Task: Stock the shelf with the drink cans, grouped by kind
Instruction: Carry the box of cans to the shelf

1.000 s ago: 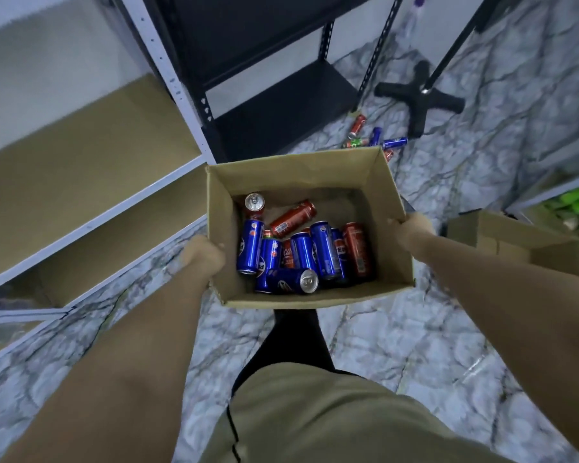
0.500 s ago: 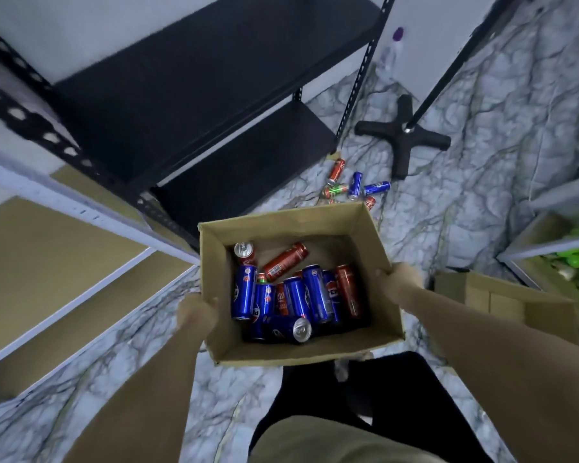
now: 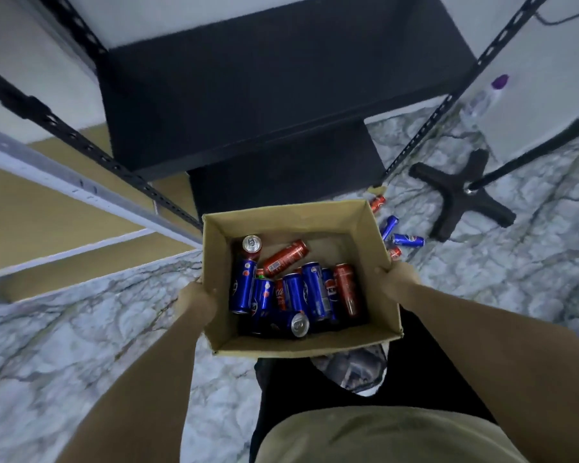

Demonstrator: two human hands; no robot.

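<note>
Carried closer to the black shelf point(image 3: 281, 95), the box point(image 3: 375, 248) of cans point(image 3: 311, 292) is gripped by left hand point(image 3: 196, 300) and right hand point(image 3: 395, 279), fingers curled on its walls to keep it level

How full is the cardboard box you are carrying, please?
Partly full: the cardboard box holds blue cans and red cans only across its bottom, walls bare above.

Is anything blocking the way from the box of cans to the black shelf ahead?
Nothing visible does. The cardboard box, held by the left hand and right hand, sits just short of the black shelf, whose boards show bare.
</note>
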